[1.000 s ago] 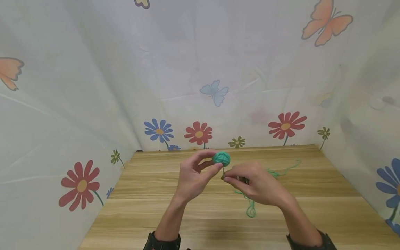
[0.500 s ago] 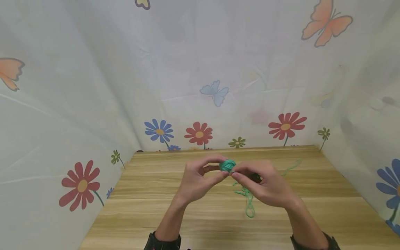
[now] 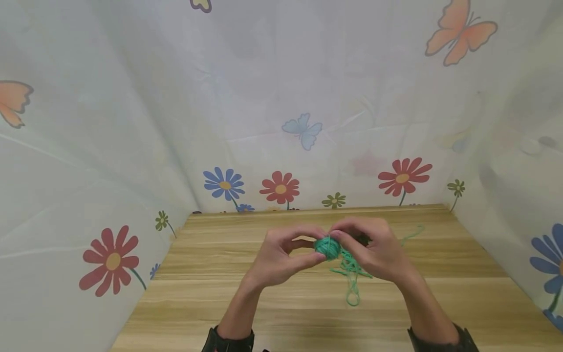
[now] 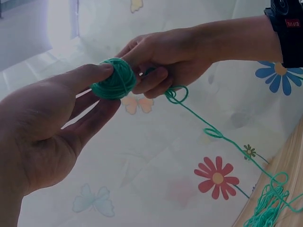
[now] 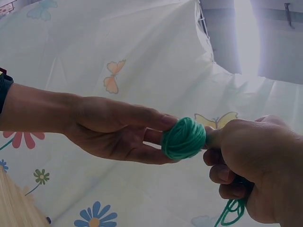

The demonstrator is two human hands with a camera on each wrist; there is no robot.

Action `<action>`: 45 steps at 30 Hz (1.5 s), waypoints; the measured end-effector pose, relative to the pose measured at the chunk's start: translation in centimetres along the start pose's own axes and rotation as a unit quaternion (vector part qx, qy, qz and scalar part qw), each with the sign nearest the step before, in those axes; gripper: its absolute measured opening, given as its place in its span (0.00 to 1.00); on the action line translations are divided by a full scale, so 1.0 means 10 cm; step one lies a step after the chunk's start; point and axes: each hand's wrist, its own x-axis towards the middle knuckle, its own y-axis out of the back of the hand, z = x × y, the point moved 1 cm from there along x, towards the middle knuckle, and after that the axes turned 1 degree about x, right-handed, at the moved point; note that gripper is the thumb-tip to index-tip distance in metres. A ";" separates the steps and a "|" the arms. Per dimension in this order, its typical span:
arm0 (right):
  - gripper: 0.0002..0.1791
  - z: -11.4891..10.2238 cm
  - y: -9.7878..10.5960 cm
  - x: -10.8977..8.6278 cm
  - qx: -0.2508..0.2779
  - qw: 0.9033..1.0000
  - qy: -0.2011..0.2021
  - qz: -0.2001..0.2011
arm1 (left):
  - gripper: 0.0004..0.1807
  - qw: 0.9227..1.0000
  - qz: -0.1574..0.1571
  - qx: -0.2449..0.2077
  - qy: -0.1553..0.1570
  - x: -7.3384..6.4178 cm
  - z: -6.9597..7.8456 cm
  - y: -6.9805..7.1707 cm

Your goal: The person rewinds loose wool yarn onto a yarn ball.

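A small green ball of yarn (image 3: 327,248) is held above the table between the thumb and fingers of my left hand (image 3: 277,256). My right hand (image 3: 374,249) pinches the yarn strand at the ball's upper right side, thumb against forefinger. In the left wrist view the ball (image 4: 115,79) shows its crossed windings, and a looped strand (image 4: 208,124) runs from under the right hand's curled fingers down to the loose yarn (image 4: 267,205) on the table. The right wrist view shows the ball (image 5: 184,138) touching both hands.
Loose green yarn (image 3: 350,266) lies tangled on the wooden table (image 3: 198,293) below the hands, with a loop toward the near side. A loose end (image 3: 413,234) lies farther right. A flower-printed curtain (image 3: 246,98) encloses the back and sides.
The ball and left hand have moved slightly right and down. My right hand has carried the strand from below the ball, past its right side, up to its top.
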 end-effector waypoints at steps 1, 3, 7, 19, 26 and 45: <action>0.18 0.02 0.00 -0.01 -0.005 1.000 -0.010 -0.001 | 0.19 1.000 -0.001 -0.001 0.000 0.00 0.01 0.00; 0.18 0.07 0.00 -0.03 -0.016 0.999 -0.029 -0.002 | 0.19 1.000 -0.002 -0.004 0.000 0.00 0.02 0.00; 0.16 0.16 0.00 -0.06 -0.047 0.997 -0.058 0.001 | 0.19 1.000 0.002 -0.008 0.000 0.00 0.04 0.01; 0.08 0.25 -0.01 -0.06 -0.129 0.987 -0.100 0.002 | 0.19 0.999 0.025 -0.034 -0.028 -0.02 -0.07 0.05; 0.13 0.22 -0.11 -0.03 -0.086 0.994 -0.027 -0.070 | 0.20 0.996 0.069 -0.035 -0.041 -0.04 -0.19 0.09; 0.15 -0.33 -0.07 0.12 0.019 0.995 0.040 -0.087 | 0.19 0.990 0.124 0.070 -0.008 0.03 -0.02 0.06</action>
